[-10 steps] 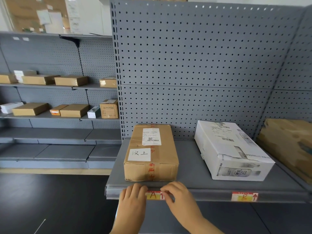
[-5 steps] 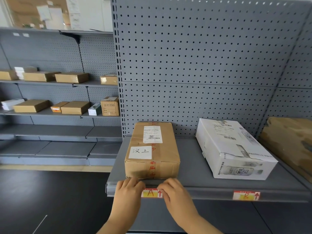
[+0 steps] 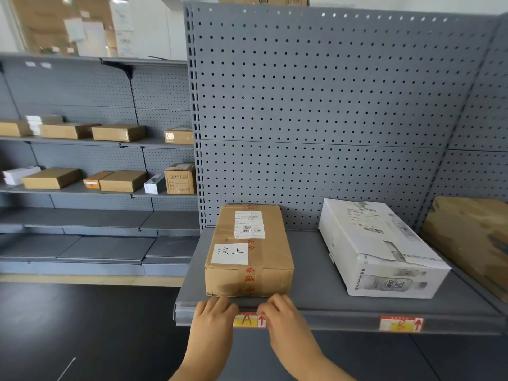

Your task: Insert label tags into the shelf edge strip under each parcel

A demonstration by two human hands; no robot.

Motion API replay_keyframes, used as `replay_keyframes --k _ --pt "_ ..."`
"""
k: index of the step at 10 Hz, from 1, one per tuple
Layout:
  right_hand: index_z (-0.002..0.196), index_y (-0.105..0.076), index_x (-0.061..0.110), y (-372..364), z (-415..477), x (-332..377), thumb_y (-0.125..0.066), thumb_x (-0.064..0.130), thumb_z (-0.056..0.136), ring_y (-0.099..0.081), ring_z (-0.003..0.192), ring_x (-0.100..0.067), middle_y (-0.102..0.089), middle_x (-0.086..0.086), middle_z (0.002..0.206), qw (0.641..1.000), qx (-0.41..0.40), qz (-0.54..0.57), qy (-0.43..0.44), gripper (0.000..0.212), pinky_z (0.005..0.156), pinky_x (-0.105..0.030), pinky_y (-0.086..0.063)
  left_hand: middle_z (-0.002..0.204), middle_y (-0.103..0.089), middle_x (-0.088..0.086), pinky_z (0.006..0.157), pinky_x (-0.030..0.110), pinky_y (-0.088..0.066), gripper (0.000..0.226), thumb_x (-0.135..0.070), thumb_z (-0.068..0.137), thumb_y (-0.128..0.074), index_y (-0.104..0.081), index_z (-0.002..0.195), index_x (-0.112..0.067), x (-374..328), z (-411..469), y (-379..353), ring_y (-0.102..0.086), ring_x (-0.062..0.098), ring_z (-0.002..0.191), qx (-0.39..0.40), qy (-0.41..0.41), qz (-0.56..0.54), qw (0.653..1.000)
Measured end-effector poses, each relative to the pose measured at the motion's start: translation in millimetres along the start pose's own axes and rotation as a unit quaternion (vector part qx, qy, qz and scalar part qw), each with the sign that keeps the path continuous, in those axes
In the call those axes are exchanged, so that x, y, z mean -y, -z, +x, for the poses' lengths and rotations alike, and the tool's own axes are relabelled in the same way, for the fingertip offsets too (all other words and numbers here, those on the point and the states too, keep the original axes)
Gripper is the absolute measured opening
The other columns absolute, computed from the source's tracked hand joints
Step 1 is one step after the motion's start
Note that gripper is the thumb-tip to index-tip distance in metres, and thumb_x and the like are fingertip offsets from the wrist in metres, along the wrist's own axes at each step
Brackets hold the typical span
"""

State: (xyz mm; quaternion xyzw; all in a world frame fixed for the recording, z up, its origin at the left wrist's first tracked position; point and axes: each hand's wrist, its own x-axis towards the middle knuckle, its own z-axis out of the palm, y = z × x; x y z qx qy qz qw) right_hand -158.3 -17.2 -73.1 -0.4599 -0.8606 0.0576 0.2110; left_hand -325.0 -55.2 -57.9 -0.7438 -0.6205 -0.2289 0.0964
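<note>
A brown cardboard parcel (image 3: 248, 251) with a white handwritten sticker lies on the grey shelf (image 3: 310, 273). Below it, a red and yellow label tag (image 3: 248, 320) marked "A" with an arrow sits in the shelf edge strip (image 3: 338, 321). My left hand (image 3: 213, 323) presses on the tag's left end and my right hand (image 3: 283, 320) on its right end, fingers curled over the strip's top lip. Right of the brown parcel lies a white parcel (image 3: 382, 251), and a second tag (image 3: 401, 323) sits in the strip under it.
A third brown parcel (image 3: 472, 240) lies at the far right of the shelf. A grey pegboard wall (image 3: 330, 105) rises behind. Shelving on the left (image 3: 82, 188) holds several small boxes. The floor (image 3: 82, 325) below is dark.
Both hands stay on the tag's ends; they have shifted slightly upward against the strip. The view has moved a little closer to the shelf.
</note>
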Motion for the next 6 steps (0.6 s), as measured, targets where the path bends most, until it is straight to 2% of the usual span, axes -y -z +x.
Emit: replay_keyframes --k 2,3,5,6 --pt "0.113 -0.051 0.025 -3.6 2.0 0.7 -0.061 0.002 0.083 -0.041 0.111 -0.013 -0.043 0.005 0.119 0.999 0.019 -0.007 -0.024 0.039 0.091 -0.027 -0.044 0.056 -0.061 -0.007 0.047 0.026 -0.049 0.042 -0.003 0.028 -0.089 -0.064 0.054 -0.024 -1.7 -0.1 1.6 -0.06 0.015 0.051 0.022 0.002 0.002 1.0" --pt "0.112 -0.052 0.025 -2.1 2.3 1.7 -0.058 0.004 0.086 -0.042 0.111 -0.013 -0.043 0.004 0.118 1.0 0.011 -0.015 -0.023 0.034 0.089 -0.029 -0.046 0.055 -0.061 -0.007 0.047 0.025 -0.049 0.043 -0.004 0.024 -0.09 -0.063 0.053 -0.024 -0.8 -0.7 -0.3 -0.06 0.015 0.05 0.028 -0.015 0.002 0.999" --pt "0.114 -0.057 0.023 11.9 1.2 -1.6 -0.054 0.005 0.085 -0.044 0.104 -0.02 -0.047 0.001 0.116 0.998 0.012 -0.067 0.018 0.034 0.083 -0.03 -0.04 0.054 -0.061 -0.005 0.047 0.015 -0.049 0.045 -0.017 0.011 -0.088 -0.064 0.048 -0.022 -6.4 -1.3 4.1 -0.062 0.012 0.049 0.092 -0.052 0.043 0.993" --pt "0.111 -0.063 0.026 34.2 -2.9 -4.1 -0.055 0.011 0.09 -0.045 0.103 -0.018 -0.051 0.006 0.116 0.999 -0.007 -0.036 0.015 0.027 0.086 -0.027 -0.04 0.084 -0.067 0.002 0.069 0.023 -0.054 0.041 -0.02 0.037 -0.087 -0.071 0.075 -0.02 -13.9 13.4 23.0 -0.065 0.018 0.078 0.128 -0.022 0.032 0.991"
